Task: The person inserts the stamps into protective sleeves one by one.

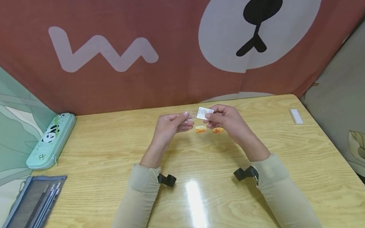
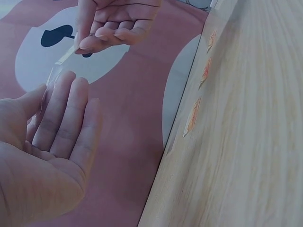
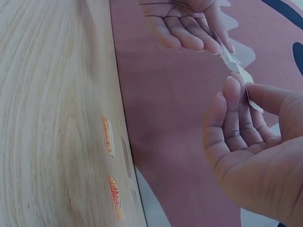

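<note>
A red cloth point(image 1: 173, 82) is behind the wooden table point(image 1: 211, 158). Left of the table is a green print point(image 1: 9, 84); right, a grey print point(image 1: 344, 87).

The slip point(image 1: 203, 112) is white, the packets point(image 1: 200, 129) yellow and orange.

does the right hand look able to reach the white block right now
Probably yes: nothing visible stands between the right hand and the white block, though that hand pinches a small printed white square.
</note>
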`<state>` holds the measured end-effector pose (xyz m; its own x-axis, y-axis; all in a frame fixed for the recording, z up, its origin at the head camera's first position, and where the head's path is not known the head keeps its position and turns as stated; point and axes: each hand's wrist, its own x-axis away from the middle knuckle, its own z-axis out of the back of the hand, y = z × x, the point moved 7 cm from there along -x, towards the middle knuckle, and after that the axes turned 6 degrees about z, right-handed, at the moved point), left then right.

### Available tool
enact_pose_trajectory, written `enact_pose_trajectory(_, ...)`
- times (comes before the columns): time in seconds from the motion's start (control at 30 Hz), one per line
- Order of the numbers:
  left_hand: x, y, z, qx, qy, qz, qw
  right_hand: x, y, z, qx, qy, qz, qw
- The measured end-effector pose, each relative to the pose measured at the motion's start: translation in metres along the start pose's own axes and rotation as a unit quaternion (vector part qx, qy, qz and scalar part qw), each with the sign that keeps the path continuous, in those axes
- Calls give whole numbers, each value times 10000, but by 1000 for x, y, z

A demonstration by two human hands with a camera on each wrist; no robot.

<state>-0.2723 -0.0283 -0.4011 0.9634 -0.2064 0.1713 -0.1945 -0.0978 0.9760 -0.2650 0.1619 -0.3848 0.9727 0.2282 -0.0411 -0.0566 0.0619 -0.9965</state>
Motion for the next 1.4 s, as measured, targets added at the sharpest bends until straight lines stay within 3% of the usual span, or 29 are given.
enact_pose_trajectory(0.17, 0, 0, 0, 20, 9, 11, 10000, 0, 1, -2, 162, -129, 27, 9998)
enact_pose_trajectory(0.63, -1, -2, 2, 24, 61, 43, 10000, 0, 0, 0, 198, 59, 49, 9998)
enact_pose_trajectory(1.1, -2, 0, 1, 95, 37, 76, 9999, -2, 4, -3, 940, -221, -74, 9953)
enact_pose_trajectory(1.4, -4, 2, 1, -76, 15, 125, 9999, -4, 4, -3, 964, -248, -123, 9950)
